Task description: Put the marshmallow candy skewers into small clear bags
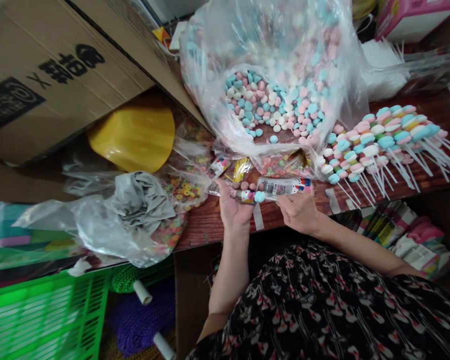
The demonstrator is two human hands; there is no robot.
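My left hand [235,209] is closed around a candy skewer [260,196], its fingertips curled over the top. Part of the skewer sits inside a clear printed wrapper [246,196], and a blue candy shows at the right end. To the right, my right hand [299,212] is closed in a pinch at the stick side of the same skewer; the fingers hide most of the stick. Just behind my hands lie flat printed clear bags [285,186] and a small bundle of gold twist ties [242,169].
A big plastic bag [345,65] of pink, blue and white candies stands open at the back. Finished candy skewers [386,135] are piled right. Ring candies [185,190], a grey crumpled bag [142,202], a yellow sheet [135,135] and a cardboard box [108,60] occupy the left.
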